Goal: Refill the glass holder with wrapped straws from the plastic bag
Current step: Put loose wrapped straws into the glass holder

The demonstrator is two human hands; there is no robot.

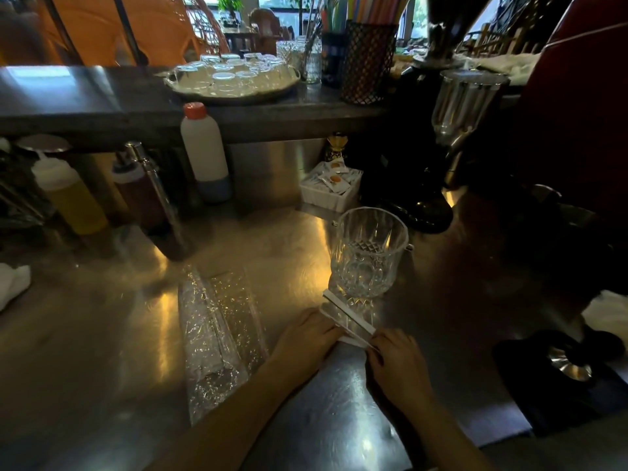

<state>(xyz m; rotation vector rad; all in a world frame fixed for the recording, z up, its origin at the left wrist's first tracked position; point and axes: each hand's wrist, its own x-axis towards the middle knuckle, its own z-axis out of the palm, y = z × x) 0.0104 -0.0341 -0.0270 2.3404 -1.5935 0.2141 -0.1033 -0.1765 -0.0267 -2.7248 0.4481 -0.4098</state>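
On the steel tabletop (pixel 102 334), my left hand (pixel 306 338) and right hand (pixel 396 358) close around a bundle of wrapped straws (pixel 346 317) lying just near of the empty glass holder (pixel 368 253); the plastic bag (pixel 217 334) lies left.

Near ends of wrapped straws (pixel 348 322) hidden under right hand (pixel 396 363).

Cut-glass holder (pixel 368 251): clear, upright, seemingly empty, just beyond the fingertips. Wrapped straws (pixel 348 320): small white bundle, flat on the counter, slanted, one end at the holder's base, the other between the fingers. Plastic bag (pixel 217 334): clear, crinkled, flat, left of the fingers.
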